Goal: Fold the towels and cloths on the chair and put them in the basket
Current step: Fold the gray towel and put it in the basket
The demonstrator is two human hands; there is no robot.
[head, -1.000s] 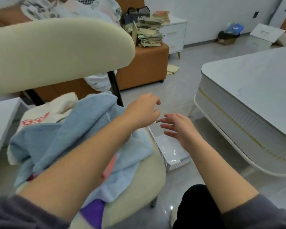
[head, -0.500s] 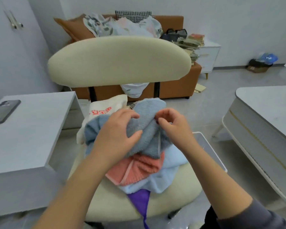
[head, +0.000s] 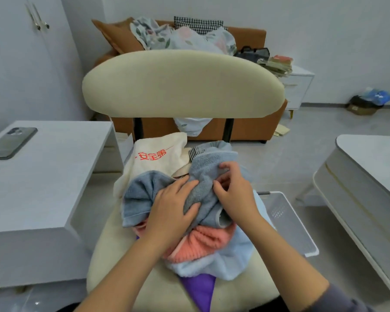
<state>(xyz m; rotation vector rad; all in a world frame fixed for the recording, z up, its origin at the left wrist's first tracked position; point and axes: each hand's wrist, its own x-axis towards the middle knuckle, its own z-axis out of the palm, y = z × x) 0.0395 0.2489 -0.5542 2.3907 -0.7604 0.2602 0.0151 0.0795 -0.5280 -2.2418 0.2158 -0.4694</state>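
A pile of towels lies on the cream chair (head: 182, 84). On top is a grey-blue towel (head: 142, 194). My left hand (head: 171, 208) holds a fold of it between thumb and fingers. My right hand (head: 232, 190) pinches the same towel just to the right. Under it lie a pink towel (head: 200, 242), a pale blue towel (head: 232, 260) and a purple cloth (head: 200, 289). A cream towel (head: 158, 154) with red print sits at the back of the seat. The white basket (head: 288, 224) stands on the floor right of the chair, partly hidden by the pile.
A white side table (head: 54, 167) with a phone (head: 10, 141) stands at the left. A white low table (head: 369, 176) is at the right. Behind the chair is an orange sofa (head: 252, 129) heaped with bedding, and a white cabinet (head: 298, 88).
The view swung from the basket side to face the chair. Both hands moved from the air above the basket onto the grey-blue towel and took hold of it.
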